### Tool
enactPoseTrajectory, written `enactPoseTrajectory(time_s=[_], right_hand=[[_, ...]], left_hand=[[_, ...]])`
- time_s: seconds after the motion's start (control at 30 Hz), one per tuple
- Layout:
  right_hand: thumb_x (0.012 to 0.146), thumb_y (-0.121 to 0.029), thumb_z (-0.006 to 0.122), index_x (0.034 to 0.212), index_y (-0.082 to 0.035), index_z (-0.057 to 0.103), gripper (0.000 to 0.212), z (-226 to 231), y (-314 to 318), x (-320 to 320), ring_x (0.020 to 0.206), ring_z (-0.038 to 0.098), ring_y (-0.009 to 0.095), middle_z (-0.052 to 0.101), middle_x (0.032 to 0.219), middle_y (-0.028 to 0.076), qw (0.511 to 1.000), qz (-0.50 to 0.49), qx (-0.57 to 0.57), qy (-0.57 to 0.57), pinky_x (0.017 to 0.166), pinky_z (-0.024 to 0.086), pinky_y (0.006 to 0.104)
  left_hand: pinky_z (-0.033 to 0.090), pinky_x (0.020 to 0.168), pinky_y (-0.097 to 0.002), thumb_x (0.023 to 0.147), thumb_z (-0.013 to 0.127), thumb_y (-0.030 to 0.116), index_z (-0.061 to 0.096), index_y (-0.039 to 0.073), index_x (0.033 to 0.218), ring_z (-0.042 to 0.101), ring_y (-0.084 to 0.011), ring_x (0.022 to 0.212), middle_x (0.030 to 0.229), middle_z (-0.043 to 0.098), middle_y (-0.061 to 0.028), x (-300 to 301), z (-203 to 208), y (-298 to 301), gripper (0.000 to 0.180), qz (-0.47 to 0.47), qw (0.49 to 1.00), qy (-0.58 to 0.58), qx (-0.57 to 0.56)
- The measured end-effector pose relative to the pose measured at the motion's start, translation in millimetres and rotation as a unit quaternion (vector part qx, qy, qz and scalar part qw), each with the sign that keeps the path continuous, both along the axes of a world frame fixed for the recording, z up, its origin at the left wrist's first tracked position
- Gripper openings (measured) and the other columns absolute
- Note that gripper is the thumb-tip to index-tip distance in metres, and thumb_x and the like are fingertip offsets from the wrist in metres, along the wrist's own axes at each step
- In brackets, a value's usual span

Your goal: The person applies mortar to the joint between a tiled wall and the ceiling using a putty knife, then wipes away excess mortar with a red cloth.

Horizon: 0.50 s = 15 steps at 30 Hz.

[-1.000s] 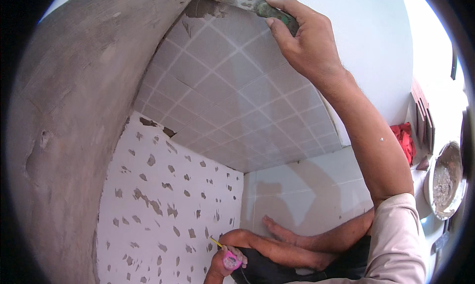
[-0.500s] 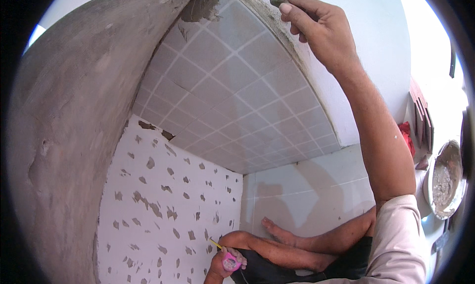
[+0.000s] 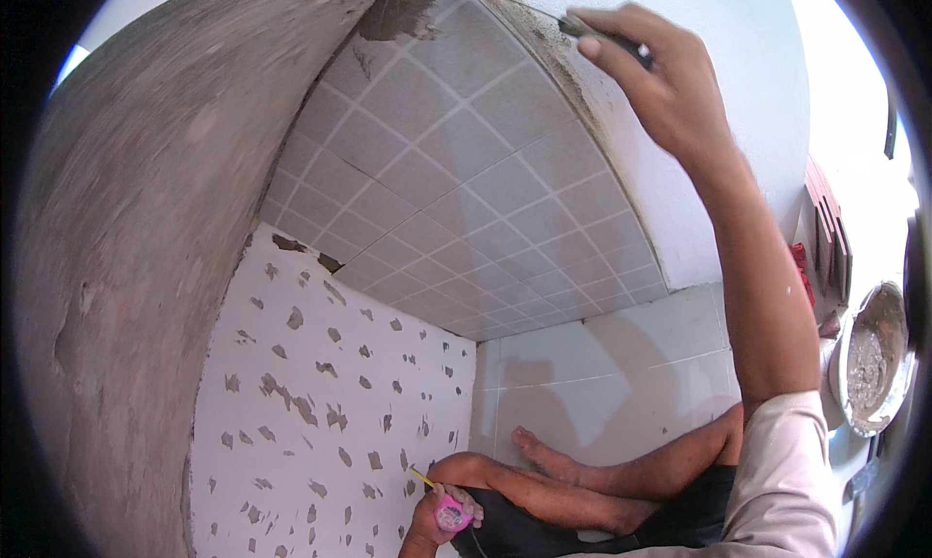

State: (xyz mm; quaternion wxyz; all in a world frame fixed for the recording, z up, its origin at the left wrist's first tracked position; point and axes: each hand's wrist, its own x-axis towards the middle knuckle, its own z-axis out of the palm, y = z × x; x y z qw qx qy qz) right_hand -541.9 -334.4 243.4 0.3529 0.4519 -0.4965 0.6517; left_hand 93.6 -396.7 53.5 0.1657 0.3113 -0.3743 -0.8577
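Observation:
At the upper right, my right hand is closed round the dark handle of a trowel. The trowel's thin blade, seen nearly edge-on, points left, its tip by the patch of wet grey mortar at the top corner of the tiled wall. Whether the tip touches the wall I cannot tell. Low in the picture, by my knee, my left hand grips a round pink tape measure. A short length of yellow tape sticks out of it.
A rough grey cement wall curves up the left side. Below is a white surface with chipped grey spots. At the far right stand a mortar-crusted basin, several reddish-brown tiles and a red cloth.
My right hand has shifted slightly right and down with the trowel, so more of the blade shows. The left hand and tape measure have stayed put.

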Motion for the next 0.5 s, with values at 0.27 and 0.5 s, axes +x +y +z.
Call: enactPoseTrajectory(time_s=[0.27, 0.5], right_hand=[[0.099, -0.021, 0.066, 0.120, -0.003, 0.072, 0.028, 1.1, -11.7, 48.6, 0.067, 0.064, 0.007, 0.072, 0.082, 0.004, 0.977, 0.123, -0.011, -0.175, 0.054, 0.049, 0.0215], [0.095, -0.009, 0.061, 0.105, 0.007, 0.075, 0.024, 68.7, 65.4, 55.0, 0.054, 0.061, 0.011, 0.067, 0.067, 0.008, 0.974, 0.065, 0.120, -0.183, 0.053, 0.051, 0.0283]], left_hand=[[0.056, 0.079, -0.0552, 0.105, 0.050, 0.049, 0.066, 0.001, 0.101, 0.066, -0.0443, 0.096, 0.095, 0.068, -0.0219, 6.4, -4.1, 2.8, 0.051, 0.005, 1.000, -0.002, -0.008], [0.054, 0.073, -0.0544, 0.103, 0.050, 0.055, 0.067, 0.003, 0.100, 0.066, -0.0446, 0.090, 0.091, 0.066, -0.0209, 4.6, -4.0, 3.4, 0.055, 0.024, 0.999, -0.041, -0.016]])
